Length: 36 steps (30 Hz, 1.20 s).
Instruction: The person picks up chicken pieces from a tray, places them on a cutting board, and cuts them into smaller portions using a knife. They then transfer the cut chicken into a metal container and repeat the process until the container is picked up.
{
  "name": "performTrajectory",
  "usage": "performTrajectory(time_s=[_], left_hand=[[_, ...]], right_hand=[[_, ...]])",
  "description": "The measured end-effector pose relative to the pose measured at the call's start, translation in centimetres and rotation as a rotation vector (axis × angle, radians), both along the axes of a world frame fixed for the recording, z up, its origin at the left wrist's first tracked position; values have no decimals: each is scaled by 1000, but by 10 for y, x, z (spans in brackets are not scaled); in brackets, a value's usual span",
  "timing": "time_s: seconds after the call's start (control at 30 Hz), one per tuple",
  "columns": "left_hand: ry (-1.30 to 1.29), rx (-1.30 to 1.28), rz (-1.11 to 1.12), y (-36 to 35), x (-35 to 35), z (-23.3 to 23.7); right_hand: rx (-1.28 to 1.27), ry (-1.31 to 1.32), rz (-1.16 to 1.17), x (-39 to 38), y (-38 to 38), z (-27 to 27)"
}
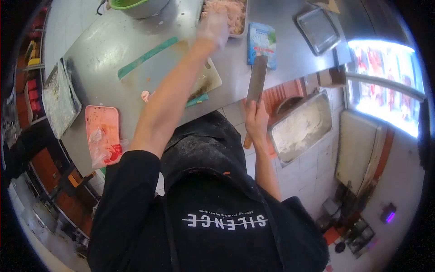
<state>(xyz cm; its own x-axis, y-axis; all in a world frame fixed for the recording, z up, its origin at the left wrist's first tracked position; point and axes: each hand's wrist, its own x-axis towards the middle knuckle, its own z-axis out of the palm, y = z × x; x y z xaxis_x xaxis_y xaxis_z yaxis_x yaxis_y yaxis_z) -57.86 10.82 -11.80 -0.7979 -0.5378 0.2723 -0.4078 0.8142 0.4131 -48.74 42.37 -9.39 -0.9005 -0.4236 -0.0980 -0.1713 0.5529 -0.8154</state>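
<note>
Your left hand (213,25), gloved, was at the tray (247,25) of mince (233,11) on the table's (113,41) far side. It was blurred, so can't tell the finger state. Right hand (257,119) was closed round the cleaver (257,81) handle. Better to have kept that blade low and motionless while reaching. Mince looked pale pink, loose and clumpy.

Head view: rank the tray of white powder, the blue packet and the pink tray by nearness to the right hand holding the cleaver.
1. tray of white powder, just to the right of the right hand.
2. blue packet, ahead, past the tip of the cleaver.
3. pink tray, far left on the counter.
</note>
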Motion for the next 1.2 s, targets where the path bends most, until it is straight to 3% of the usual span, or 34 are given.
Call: performTrajectory(time_s=[0.07,0.1,0.13,0.2,0.3,0.33,0.4,0.5,0.6,0.7,0.8,0.9,1.0,1.2], left_hand=[[299,-42,43,37,60,-34],[279,125,-7,56,99,-27],[-32,439,50,72,136,-4],[84,285,133,85,211,-22],[11,-109,364,71,281,-5],[-39,-87,354,63,297,-9],[-116,-38,332,42,317,-32],[-326,340,360,16,326,-56],[-450,278,228,1,322,-54],[-460,301,263,-3,313,-34],[-413,597,456,4,295,29],[445,1160,450,20,292,8],[459,1214,487,36,273,47],[-449,501,352,44,279,-20]], right_hand=[[-9,39,43,-8,-11,0],[16,35,49,-7,-9,-1],[50,16,53,-2,-4,-1],[136,-70,65,-1,-6,0],[145,-138,145,-4,-20,-7],[144,-140,186,-5,-25,-8],[109,-91,286,-7,-35,-14],[53,-71,369,-5,-54,-22],[70,-72,427,-2,-73,-8],[9,-116,440,6,-82,-5],[36,-136,439,16,-82,-6],[54,-148,438,25,-77,-9],[40,-132,421,31,-72,-15],[44,-119,445,29,-79,-23]])
